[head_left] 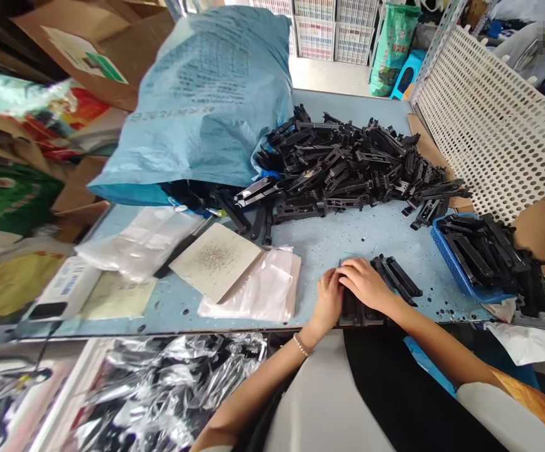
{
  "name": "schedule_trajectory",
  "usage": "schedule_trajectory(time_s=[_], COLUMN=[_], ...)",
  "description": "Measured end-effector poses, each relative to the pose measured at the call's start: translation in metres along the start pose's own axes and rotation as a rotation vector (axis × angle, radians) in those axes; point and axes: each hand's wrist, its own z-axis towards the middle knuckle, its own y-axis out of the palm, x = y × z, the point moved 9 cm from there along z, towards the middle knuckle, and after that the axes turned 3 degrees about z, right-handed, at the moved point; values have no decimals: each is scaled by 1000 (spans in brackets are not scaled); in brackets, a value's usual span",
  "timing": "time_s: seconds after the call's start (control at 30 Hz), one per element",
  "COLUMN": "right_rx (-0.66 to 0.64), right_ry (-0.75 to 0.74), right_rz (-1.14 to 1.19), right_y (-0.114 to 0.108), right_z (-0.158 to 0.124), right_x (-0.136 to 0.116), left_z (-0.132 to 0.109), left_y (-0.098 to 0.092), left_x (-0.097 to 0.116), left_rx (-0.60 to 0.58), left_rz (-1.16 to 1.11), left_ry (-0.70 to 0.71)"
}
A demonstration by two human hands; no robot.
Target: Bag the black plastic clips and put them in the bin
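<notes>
My left hand and my right hand meet near the front edge of the blue workbench, fingertips close together. The fingers of both are bent and closed, and what lies between them is mostly hidden. Beneath and beside my right hand are black plastic parts, long and narrow, lying side by side. A few more black parts lie slanted just beyond my right wrist. To the left of my hands is a stack of clear plastic bags, partly covered by a square beige board.
A large heap of black parts spreads behind my hands. A blue sack stands at the back left. At the right, a blue basket holds more parts beside a perforated white panel. Wrapped items lie below the bench.
</notes>
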Motion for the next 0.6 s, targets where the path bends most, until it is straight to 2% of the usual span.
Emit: schedule_trajectory(time_s=[0.07,0.1,0.23,0.3,0.37,0.4,0.47,0.53,0.6], right_rx=[-4,-1,89,138,173,196,264,326,338], right_ry=[-4,1,20,18,20,32,85,157,212], right_rz=[-31,-35,24,68,121,152,229,326,400], right_y=[5,7,2,-6,-16,-22,-37,-51,-61], right_z=[-6,-8,-8,-4,0,2,4,5,10], right_x=[13,18,27,25,23,25,33,43,49], left_z=[21,39,133,174,195,196,180,143,95], left_y=[-3,-15,-103,-127,-137,-138,-129,-103,-69], left_x=[9,11,12,8,9,13,26,40,54], left_rx=[-14,2,190,102,8,-15,-69,-221,-446], left_rz=[141,210,547,642,647,645,534,147,-479], left_ry=[138,180,174,128,99,98,126,124,11])
